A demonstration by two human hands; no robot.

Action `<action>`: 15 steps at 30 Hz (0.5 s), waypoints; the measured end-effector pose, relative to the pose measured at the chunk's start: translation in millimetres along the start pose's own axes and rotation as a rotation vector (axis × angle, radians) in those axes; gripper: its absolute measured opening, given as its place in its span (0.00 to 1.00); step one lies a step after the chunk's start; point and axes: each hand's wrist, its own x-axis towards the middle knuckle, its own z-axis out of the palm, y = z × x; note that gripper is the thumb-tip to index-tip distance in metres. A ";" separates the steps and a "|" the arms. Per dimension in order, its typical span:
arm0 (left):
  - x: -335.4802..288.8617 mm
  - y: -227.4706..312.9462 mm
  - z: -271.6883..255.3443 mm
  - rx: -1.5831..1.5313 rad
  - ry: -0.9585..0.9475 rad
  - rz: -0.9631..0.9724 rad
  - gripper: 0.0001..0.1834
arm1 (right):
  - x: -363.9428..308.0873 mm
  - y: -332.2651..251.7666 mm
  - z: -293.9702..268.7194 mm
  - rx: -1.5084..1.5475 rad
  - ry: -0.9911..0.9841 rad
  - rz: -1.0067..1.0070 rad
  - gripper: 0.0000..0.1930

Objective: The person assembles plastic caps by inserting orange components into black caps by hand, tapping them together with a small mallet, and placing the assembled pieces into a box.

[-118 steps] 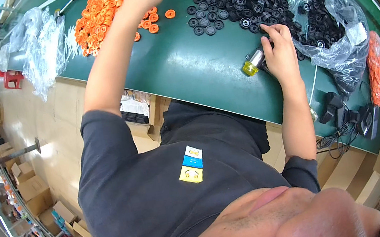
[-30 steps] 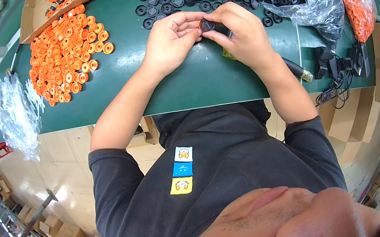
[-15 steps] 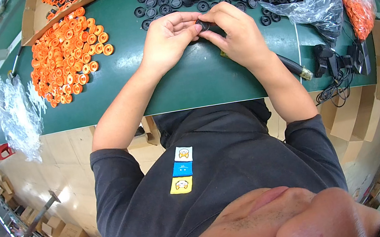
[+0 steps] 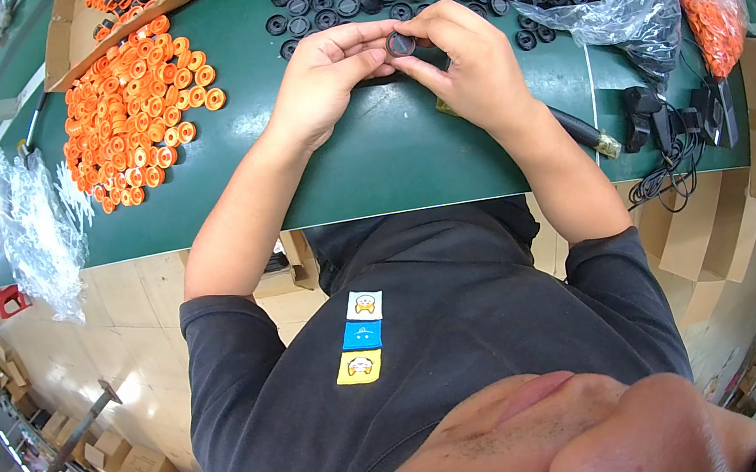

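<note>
Both hands (image 4: 478, 67) have met, pinching a black disc (image 4: 401, 44) and half-hiding what seems a tool (image 4: 578, 129).

One feed: left fisheye of a head-worn pair. I look steeply down from the near side of the desk (image 4: 386, 166). Shirt (image 4: 444, 325) closest, short of the desk; left hand (image 4: 323, 82) and right hand (image 4: 472, 63) over it, farther off; floor (image 4: 149, 312) lower than it.

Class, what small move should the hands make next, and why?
Probably a slight turn of the round black part, to check its whole rim: the left hand and right hand meet at it and hide some of that rim.
</note>
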 end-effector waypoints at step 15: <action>-0.7 -0.3 1.0 0.085 0.022 0.006 0.20 | 0.6 -4.7 -2.9 0.015 -0.021 -0.025 0.17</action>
